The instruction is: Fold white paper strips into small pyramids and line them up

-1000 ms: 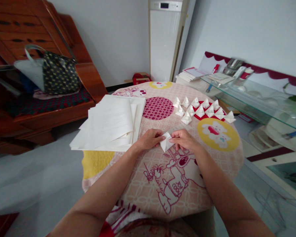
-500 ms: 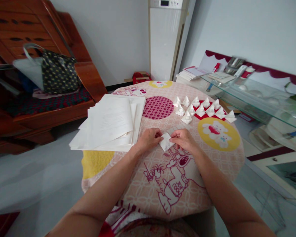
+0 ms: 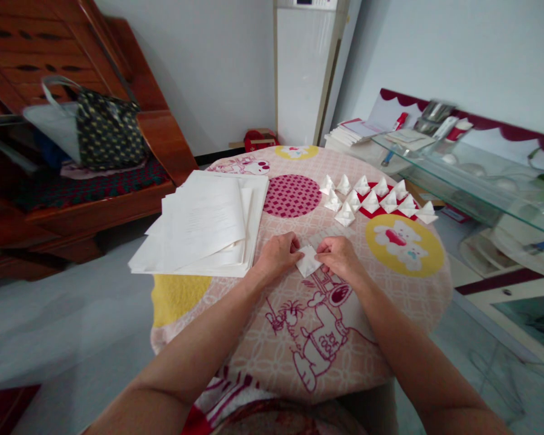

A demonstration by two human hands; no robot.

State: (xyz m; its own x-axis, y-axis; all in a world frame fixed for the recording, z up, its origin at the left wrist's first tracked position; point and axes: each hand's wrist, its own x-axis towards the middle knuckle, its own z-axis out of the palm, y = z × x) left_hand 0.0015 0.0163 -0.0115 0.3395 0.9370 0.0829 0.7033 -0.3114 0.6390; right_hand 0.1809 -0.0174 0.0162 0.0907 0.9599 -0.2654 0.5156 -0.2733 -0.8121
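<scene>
A small folded square of white paper (image 3: 307, 262) lies on the patterned tablecloth (image 3: 272, 338), turned so one corner points toward me. My left hand (image 3: 281, 254) pinches its left corner between thumb and fingers. On the opposite side my right hand (image 3: 338, 257) grips the right corner, fingers bent. Beyond the hands stand several folded white paper pieces (image 3: 370, 202), pointed at the top and grouped in rows. A stack of white paper sheets (image 3: 204, 223) rests on the table to the left of my hands; the top sheet carries faint print.
A glass shelf (image 3: 471, 187) with cups and papers borders the table on the right. To the left is a wooden bench (image 3: 163, 139) bearing a dark patterned bag (image 3: 111, 130). A tall white cabinet-like unit (image 3: 301, 72) stands behind the table.
Both hands stay at the folded paper's corners, with the fingers shifted only slightly. The whole view has moved a little; the paper stack and folded pieces rest as before.
</scene>
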